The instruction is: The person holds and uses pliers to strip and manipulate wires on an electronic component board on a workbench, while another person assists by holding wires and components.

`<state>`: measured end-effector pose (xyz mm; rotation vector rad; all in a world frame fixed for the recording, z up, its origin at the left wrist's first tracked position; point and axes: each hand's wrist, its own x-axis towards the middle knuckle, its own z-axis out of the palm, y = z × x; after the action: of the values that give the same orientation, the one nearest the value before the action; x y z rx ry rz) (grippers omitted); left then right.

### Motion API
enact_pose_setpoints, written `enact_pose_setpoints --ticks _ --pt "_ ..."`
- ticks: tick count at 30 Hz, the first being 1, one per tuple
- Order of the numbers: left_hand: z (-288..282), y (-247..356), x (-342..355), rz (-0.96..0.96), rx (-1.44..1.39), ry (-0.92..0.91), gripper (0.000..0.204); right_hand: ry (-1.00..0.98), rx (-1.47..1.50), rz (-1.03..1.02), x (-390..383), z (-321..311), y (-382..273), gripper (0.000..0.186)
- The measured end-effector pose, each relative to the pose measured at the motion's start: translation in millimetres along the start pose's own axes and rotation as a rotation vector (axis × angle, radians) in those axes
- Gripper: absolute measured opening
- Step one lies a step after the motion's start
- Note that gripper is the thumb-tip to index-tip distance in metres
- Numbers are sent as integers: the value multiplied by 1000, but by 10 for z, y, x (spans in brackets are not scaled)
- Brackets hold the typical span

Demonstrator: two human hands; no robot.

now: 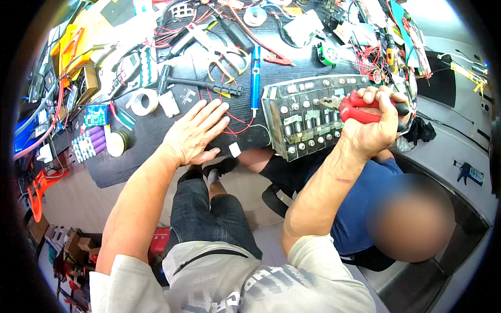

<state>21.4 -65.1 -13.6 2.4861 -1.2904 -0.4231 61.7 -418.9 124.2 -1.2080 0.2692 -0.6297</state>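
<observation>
My left hand (194,134) lies flat on the black tabletop (156,138), palm down, fingers spread, holding nothing. Beside its fingertips run thin red wires (239,125), and a small white square piece (234,150) is close to its thumb. In my right hand (377,128) is a pair of pliers (359,108) with red handles, gripped in curled fingers. Their metal jaws point left, over a battery pack (292,125) of dark cells with rows of round silver terminals. Whether the jaws touch the pack I cannot tell.
Near my left hand are a black hammer (195,83), a white tape roll (142,102) and purple cells (93,142). A blue pen-shaped tool (255,78) stands out beyond. Tools and wires crowd the far side. At the right, close by, sits a person in a blue shirt (360,188).
</observation>
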Motion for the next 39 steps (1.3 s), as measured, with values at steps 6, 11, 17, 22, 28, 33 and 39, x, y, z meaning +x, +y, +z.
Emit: enact_pose_setpoints --ticks 6,11,17,22,28,33,39 --pt "-76 11 136 -48 -82 147 79 -312 48 124 165 -218 -37 20" --pt "-250 991 941 -599 -729 230 81 -141 31 -20 0 -139 43 19" --pt "-99 1182 1272 -783 -886 225 91 -320 -145 185 249 -364 -180 9" --pt "-41 1167 1384 -800 -833 314 89 -610 105 -271 15 112 -1531 8" --pt "-90 1107 1226 -838 -820 448 52 -573 118 -257 -444 339 -1926 25" --pt "-736 1465 542 -681 -2059 17 42 -327 -40 -37 -1299 262 -1392 33" --pt "-744 1590 255 -537 -2364 -104 35 -231 -32 165 -1625 227 -1251 55"
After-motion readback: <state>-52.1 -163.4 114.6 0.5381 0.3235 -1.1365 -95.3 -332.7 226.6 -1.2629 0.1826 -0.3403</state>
